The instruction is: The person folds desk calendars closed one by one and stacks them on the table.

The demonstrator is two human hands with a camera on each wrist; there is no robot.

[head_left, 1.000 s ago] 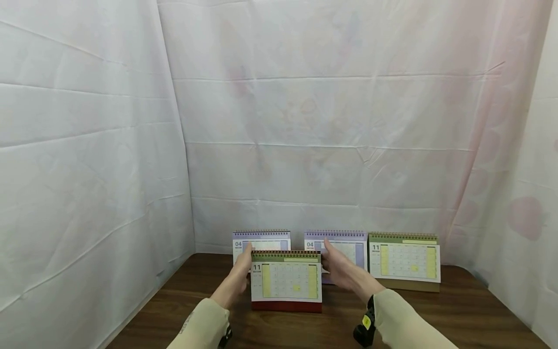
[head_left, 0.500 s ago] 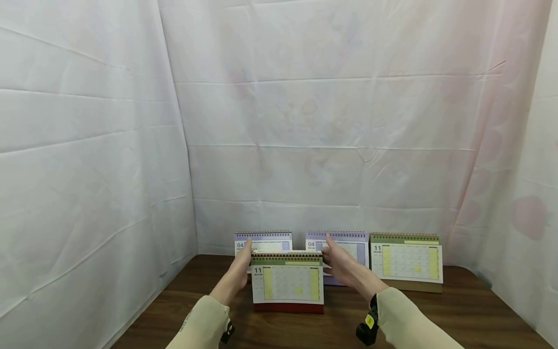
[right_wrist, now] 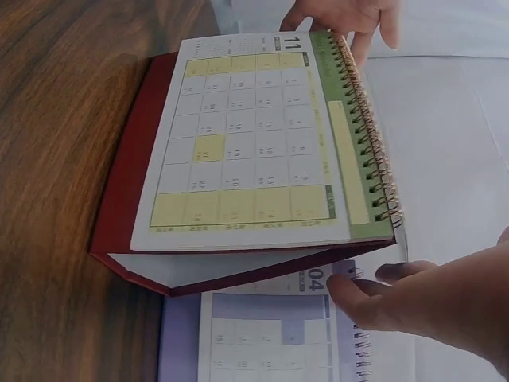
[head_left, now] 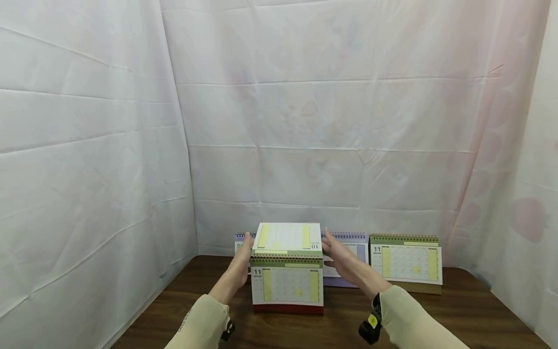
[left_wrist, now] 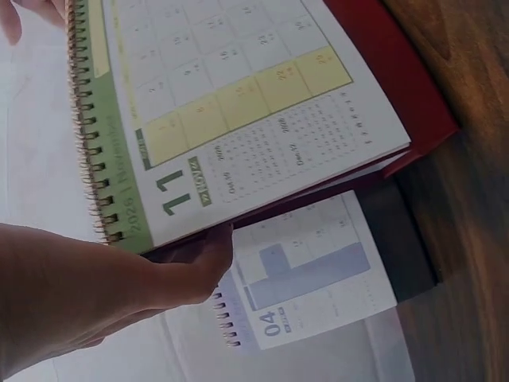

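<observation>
A spiral-bound desk calendar [head_left: 287,287] with a green header, the number 11 and a dark red base stands upright at the table's front middle. Behind its coil a page [head_left: 287,237] marked 10 tilts up, upside down to the head camera. My left hand [head_left: 237,266] is at the calendar's left side, its fingertips passing behind the edge in the left wrist view. On the opposite side is my right hand [head_left: 342,261], thumb up. In the right wrist view its loosely bent fingers [right_wrist: 350,302] are close behind the coil's end.
Two purple calendars marked 04, one at left [left_wrist: 318,278] and one at centre [head_left: 344,281], stand behind. A green calendar [head_left: 405,262] marked 11 is to the right on the dark wooden table [head_left: 462,310]. Pale cloth [head_left: 279,121] hangs behind everything.
The page marked 10 has risen behind the coil into the head view, covering part of the purple calendars. Both hands keep nearly the same places beside the calendar.
</observation>
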